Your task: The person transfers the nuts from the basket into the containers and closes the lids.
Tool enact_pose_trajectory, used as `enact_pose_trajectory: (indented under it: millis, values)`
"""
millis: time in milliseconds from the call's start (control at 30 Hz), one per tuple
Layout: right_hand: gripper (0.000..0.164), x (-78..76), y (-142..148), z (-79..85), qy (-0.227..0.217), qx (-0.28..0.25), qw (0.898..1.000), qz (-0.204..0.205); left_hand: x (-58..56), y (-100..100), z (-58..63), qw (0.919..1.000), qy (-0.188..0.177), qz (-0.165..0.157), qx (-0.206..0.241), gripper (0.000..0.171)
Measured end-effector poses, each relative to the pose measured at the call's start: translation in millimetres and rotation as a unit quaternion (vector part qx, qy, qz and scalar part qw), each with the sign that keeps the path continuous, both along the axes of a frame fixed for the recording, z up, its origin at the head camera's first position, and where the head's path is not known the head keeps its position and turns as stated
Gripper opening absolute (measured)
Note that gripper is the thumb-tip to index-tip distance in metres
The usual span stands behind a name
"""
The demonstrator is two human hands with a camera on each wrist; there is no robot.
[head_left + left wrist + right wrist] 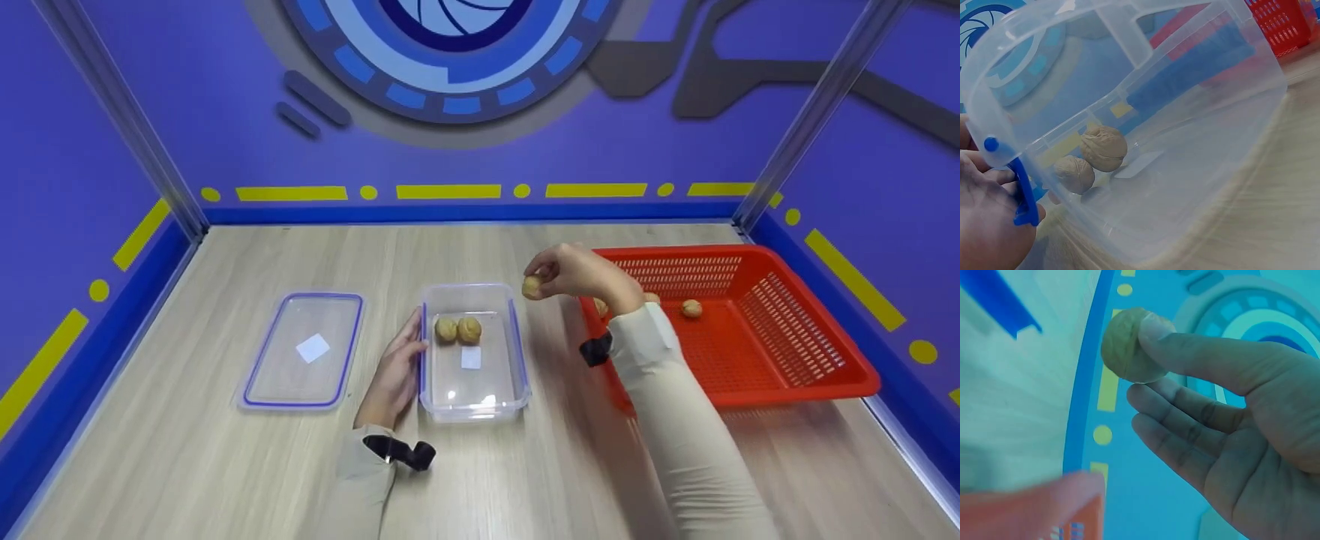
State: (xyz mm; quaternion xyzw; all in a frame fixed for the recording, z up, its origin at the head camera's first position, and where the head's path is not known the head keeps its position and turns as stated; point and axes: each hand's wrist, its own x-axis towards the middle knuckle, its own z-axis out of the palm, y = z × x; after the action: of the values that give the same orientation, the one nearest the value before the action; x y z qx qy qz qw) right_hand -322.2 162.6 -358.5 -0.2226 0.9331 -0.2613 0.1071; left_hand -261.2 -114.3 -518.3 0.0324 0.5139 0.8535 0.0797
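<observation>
My right hand (pixel 581 274) pinches a walnut (pixel 532 286) between thumb and fingertips, above the gap between the clear plastic box and the red basket. In the right wrist view the thumb presses the side of the held walnut (pixel 1126 349), with the lower fingers spread below it. The clear box (pixel 472 386) stands uncovered on the table and contains two walnuts (pixel 469 330) side by side, near a white label. My left hand (pixel 394 375) rests along the box's left wall, thumb at the rim. The left wrist view shows it beside a blue clip (pixel 1027 194).
A red basket (pixel 757 367) stands on the right with a few walnuts (pixel 691 308) in it, partly hidden by the right forearm. On the left lies a clear lid (pixel 300 382) with a blue seal and white label. Purple panels (pixel 187 112) surround the table.
</observation>
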Motion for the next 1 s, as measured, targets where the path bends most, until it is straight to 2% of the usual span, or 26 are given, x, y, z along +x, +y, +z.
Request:
enact_pose_trajectory:
  millis: [267,500,767,1000]
  values:
    - [0.025,-6.3,-28,-15.2,-0.010,0.003,0.999,0.043,1.2,0,-1.9,1.0000,0.001,0.002,-0.002,0.068]
    - [0.027,-12.4,-45,-26.7,-0.018,0.012,0.999,0.046,0.0,1,-1.3,0.9998,0.005,0.013,-0.015,0.068]
    - [0.027,-17.2,-61,-39.1,-0.034,0.019,0.998,0.045,-0.6,1,1.7,0.9999,0.001,0.013,-0.009,0.068]
    - [0.027,-17.7,-71,-47.0,-0.031,0.038,0.998,0.043,-0.2,1,2.0,0.9999,0.000,0.014,-0.005,0.068]
